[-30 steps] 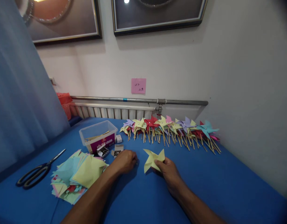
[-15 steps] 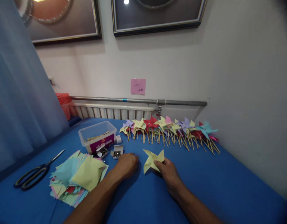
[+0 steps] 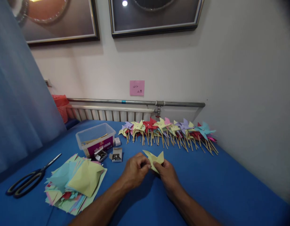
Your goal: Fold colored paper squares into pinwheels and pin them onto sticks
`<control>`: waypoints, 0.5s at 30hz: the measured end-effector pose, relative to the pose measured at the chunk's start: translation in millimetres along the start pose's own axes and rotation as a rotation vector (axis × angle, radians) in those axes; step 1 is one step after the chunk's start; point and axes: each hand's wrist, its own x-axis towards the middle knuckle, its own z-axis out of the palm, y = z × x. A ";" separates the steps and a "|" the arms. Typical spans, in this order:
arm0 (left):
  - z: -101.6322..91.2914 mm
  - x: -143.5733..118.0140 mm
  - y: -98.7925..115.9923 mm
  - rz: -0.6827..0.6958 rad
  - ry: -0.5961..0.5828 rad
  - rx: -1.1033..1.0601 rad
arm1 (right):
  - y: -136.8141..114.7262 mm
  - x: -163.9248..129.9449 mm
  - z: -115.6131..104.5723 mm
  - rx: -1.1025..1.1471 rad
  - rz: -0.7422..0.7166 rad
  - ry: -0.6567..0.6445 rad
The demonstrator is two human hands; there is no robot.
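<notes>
A pale yellow paper pinwheel (image 3: 155, 158), with pointed blades, is pinched in my right hand (image 3: 169, 176), the thumb on its front. My left hand (image 3: 136, 168) is beside the pinwheel's left edge, its fingers closed in a pinch; whatever they hold is too small to make out. Left of that hand sit two small open boxes of metal pins, one box (image 3: 116, 156) upright and the other box (image 3: 100, 155) against the plastic tub. A loose stack of coloured paper squares (image 3: 86, 177) lies left of my left forearm.
Finished pinwheels on sticks (image 3: 163, 127) lie in a long row along the back. A clear tub (image 3: 95, 135) holds wooden sticks, with a small closed box (image 3: 117, 141) beside it. Black-handled scissors (image 3: 33, 179) lie at far left. A radiator (image 3: 112, 113) and pipe (image 3: 137, 102) run behind the blue-covered table.
My left hand has moved right, from near the pin boxes to the edge of the yellow pinwheel. The pinwheel has tilted in my right hand. The view has shifted slightly.
</notes>
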 end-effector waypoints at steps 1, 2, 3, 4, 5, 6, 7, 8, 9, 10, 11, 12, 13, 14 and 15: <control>2.2 0.7 -0.4 -0.012 0.039 -0.011 | 0.7 0.0 0.0 0.007 -0.007 0.007; 3.0 2.0 -1.2 -0.033 0.082 -0.030 | 1.0 -0.3 0.2 0.028 -0.003 0.009; 3.0 3.6 -2.1 -0.063 0.124 -0.056 | 0.8 -0.9 0.7 0.057 0.006 0.002; 2.8 5.4 -3.0 -0.102 0.152 -0.087 | 0.4 -1.7 1.3 0.089 0.016 -0.012; 2.8 6.9 -3.9 -0.147 0.158 -0.121 | -0.4 -2.5 2.1 0.117 0.022 -0.027; 3.4 8.0 -4.6 -0.191 0.147 -0.158 | -1.4 -3.3 2.9 0.134 0.022 -0.041; 4.8 8.5 -5.3 -0.221 0.125 -0.200 | -2.4 -4.1 3.8 0.139 0.017 -0.053; 7.0 8.5 -6.0 -0.228 0.097 -0.247 | -3.4 -4.8 4.7 0.135 0.007 -0.063; 9.7 8.0 -6.8 -0.213 0.074 -0.294 | -4.3 -5.6 5.6 0.125 -0.004 -0.073; 12.7 7.1 -7.7 -0.184 0.065 -0.335 | -5.0 -6.5 6.4 0.113 -0.015 -0.082; 15.5 6.1 -8.6 -0.152 0.069 -0.366 | -5.4 -7.3 7.1 0.102 -0.027 -0.091; 17.8 5.2 -9.5 -0.122 0.081 -0.387 | -5.6 -8.1 7.7 0.092 -0.037 -0.098; 19.6 4.3 -10.2 -0.098 0.095 -0.400 | -5.5 -8.9 8.0 0.087 -0.048 -0.105; 20.6 3.8 -10.8 -0.083 0.109 -0.406 | -5.2 -9.6 8.2 0.082 -0.059 -0.113; 21.0 3.5 -11.0 -0.075 0.122 -0.411 | -4.8 -10.2 8.3 0.077 -0.068 -0.119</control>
